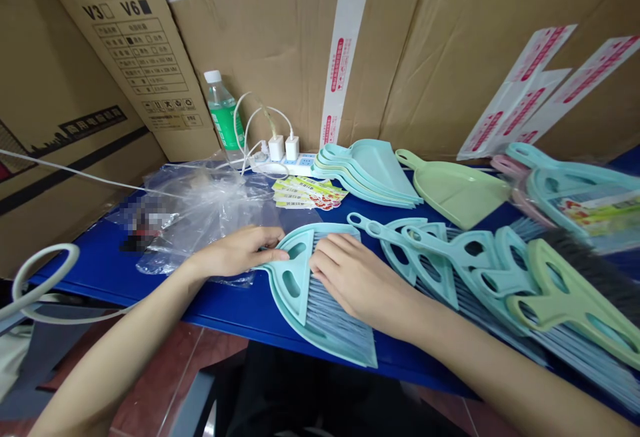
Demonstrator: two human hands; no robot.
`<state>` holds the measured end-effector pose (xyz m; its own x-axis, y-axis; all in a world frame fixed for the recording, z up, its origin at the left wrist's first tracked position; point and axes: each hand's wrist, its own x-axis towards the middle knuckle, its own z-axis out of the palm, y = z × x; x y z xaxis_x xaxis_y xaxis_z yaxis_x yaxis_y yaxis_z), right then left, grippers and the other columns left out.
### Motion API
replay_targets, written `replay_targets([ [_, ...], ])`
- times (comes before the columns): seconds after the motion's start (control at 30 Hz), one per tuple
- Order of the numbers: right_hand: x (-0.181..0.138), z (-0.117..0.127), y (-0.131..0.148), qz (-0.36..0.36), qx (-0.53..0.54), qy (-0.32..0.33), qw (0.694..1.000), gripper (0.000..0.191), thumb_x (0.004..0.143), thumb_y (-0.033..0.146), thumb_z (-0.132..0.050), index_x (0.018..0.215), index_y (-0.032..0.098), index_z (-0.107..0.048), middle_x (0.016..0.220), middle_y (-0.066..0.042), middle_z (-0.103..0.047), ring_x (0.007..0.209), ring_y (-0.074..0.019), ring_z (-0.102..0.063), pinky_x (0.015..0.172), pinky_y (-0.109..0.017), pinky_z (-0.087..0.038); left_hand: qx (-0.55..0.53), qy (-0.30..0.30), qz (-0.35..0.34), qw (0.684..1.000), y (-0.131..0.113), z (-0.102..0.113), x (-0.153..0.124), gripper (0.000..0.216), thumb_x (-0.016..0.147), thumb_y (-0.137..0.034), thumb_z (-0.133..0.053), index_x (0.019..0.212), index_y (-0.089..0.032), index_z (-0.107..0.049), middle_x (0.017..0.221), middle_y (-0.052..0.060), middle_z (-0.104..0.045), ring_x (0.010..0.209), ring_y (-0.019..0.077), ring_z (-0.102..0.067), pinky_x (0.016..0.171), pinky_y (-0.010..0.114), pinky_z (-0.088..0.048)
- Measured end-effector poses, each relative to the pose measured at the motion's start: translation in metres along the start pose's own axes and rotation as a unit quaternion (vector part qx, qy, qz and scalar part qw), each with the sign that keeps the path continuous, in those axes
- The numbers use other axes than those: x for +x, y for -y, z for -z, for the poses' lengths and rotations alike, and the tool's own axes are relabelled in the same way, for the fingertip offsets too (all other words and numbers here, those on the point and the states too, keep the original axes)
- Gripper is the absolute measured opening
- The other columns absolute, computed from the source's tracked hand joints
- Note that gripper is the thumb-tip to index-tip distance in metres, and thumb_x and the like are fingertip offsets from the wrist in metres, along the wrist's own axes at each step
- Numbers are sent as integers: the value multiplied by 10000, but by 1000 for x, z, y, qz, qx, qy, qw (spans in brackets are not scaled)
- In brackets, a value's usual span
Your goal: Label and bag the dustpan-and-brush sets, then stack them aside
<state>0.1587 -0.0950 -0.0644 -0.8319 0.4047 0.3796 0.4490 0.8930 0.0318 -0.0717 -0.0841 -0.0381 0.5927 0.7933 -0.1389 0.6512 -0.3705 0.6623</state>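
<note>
Teal brush point(303, 280) already sits nested in its pan point(281, 307) on the table point(215, 310), left hand point(245, 250) gripping the handle point(265, 266), right hand point(345, 277) curled on the bristles point(333, 320), hold hard to tell. 1 set point(597, 210) far right looks bagged; loose brushes point(463, 250) and stacked pans point(375, 173) seem left.

The head camera looks down (and forward) over the table point(100, 280).

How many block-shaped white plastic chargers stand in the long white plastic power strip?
2: a left charger and a right charger, side by side on the strip, right of the clear plastic bottle with a green label. More could be hidden behind the looping white cables.
</note>
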Motion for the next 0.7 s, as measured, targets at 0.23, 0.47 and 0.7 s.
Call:
replay_targets([
  [0.23,0,7,-4,-14,25,-11,1000,136,899,76,-509,805,157,-565,805,-40,-565,747,-192,-486,691,-320,-394,14,-2,5,1000,-1,0,-1,283,911,-440,-476,789,-186,-499,692,-23,-494,660,144,-456,610,249,-339],
  [0.47,0,2,2,16,-12,-24,1000,176,934,131,-502,775,172,-569,770,-32,-555,765,-206,-483,715,-333,-392,19,0,5,1000,0,0,-1,291,913,-445,-474,777,-188,-489,687,-29,-487,655,141,-454,609,249,-337],
  [0.7,0,-3,1,25,-17,-26,999,187,899,62,-457,802,156,-587,760,-37,-537,762,-212,-471,715,-335,-388,30,-2,4,1000,-1,0,0,299,908,-448,-470,751,-194,-463,668,-38,-457,637,137,-442,602,246,-328],
])
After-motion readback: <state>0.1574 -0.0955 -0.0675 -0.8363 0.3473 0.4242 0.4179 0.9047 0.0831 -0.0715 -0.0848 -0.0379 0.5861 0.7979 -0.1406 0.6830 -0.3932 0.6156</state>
